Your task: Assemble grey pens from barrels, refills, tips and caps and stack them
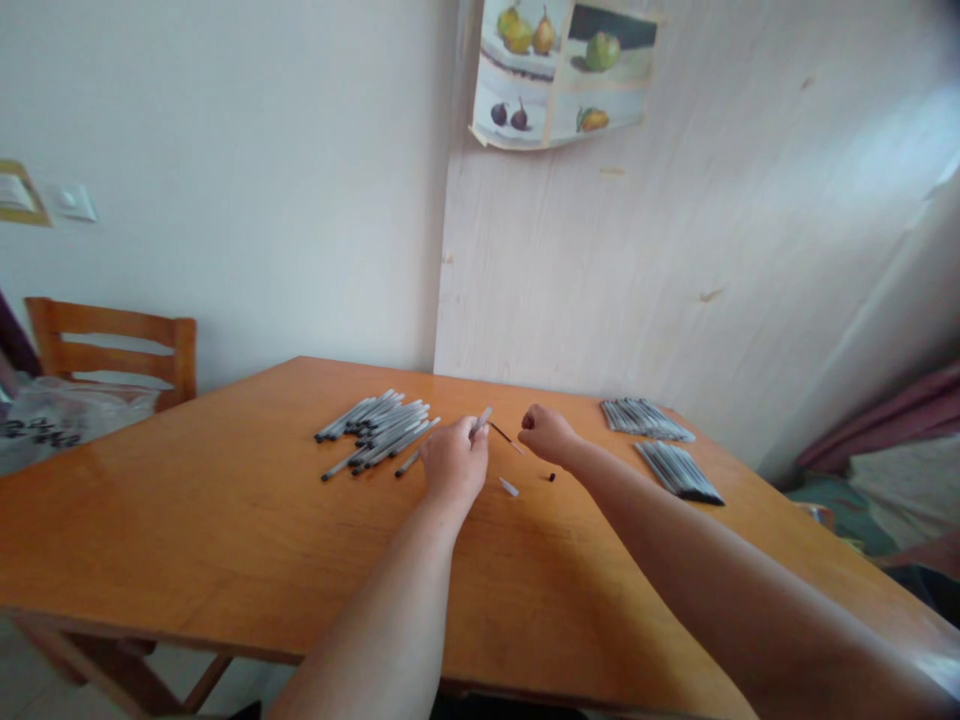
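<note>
My left hand (453, 462) is closed around a grey pen barrel (481, 419) that sticks up past its fingers. My right hand (546, 433) is pinched on a thin dark ink refill (505, 437) whose tip points toward the barrel. Both hands hover just above the orange wooden table (225, 540). A small clear pen part (509, 487) and a tiny black cap (551, 477) lie on the table between my wrists. A loose pile of grey pens (379, 428) lies just left of my left hand.
Two neat bundles of grey pen parts (645, 418) (677, 470) lie at the table's right side. A wooden chair (112, 345) and a plastic bag (56, 420) stand at the left. Walls close off the back; a fruit picture (562, 70) hangs there.
</note>
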Demonstrator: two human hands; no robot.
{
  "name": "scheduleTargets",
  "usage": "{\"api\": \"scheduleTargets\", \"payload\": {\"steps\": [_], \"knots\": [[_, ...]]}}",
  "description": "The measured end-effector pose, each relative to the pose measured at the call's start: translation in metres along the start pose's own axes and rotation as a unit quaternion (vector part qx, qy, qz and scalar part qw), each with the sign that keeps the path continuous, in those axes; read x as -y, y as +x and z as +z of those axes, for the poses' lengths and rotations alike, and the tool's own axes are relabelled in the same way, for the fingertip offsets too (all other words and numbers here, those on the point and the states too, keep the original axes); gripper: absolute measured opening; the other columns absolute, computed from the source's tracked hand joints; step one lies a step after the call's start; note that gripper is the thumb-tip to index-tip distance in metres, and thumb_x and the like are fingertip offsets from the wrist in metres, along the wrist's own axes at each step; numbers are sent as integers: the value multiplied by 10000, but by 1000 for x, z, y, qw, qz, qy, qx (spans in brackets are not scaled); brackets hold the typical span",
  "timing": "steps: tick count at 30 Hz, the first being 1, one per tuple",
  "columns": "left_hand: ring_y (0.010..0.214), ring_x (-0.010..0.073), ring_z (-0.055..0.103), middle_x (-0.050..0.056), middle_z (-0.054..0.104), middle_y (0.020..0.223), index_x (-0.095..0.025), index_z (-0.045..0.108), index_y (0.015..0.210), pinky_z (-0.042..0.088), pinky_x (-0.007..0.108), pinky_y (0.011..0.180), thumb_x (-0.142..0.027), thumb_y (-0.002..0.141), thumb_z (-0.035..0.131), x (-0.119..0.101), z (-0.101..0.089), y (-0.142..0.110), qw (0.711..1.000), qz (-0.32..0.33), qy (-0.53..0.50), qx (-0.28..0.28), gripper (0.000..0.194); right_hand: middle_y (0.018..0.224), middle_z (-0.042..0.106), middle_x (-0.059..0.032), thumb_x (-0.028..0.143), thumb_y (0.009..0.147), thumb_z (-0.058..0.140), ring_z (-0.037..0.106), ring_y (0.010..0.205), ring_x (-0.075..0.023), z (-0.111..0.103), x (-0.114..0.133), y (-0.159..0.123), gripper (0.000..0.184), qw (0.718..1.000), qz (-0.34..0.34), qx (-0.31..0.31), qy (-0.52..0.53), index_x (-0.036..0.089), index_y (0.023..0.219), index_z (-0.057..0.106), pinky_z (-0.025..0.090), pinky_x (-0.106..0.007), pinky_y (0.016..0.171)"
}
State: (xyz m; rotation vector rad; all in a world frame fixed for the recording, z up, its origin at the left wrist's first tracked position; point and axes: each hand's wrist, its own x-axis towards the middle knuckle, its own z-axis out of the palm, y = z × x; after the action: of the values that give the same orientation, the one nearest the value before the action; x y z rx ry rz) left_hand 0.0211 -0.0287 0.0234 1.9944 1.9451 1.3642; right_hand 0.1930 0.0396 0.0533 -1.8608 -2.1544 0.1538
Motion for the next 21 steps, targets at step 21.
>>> {"api": "scheduleTargets", "payload": {"steps": [21], "knots": [[754, 185, 607, 44, 693, 789, -210, 652, 801, 363, 275, 666, -366, 866, 524, 13, 12, 8, 986, -65, -156, 2, 213, 834, 737, -160, 169, 658, 751, 697, 811, -249, 12, 31, 31, 181, 958, -51, 190, -207, 91, 822, 754, 493, -257, 664]]}}
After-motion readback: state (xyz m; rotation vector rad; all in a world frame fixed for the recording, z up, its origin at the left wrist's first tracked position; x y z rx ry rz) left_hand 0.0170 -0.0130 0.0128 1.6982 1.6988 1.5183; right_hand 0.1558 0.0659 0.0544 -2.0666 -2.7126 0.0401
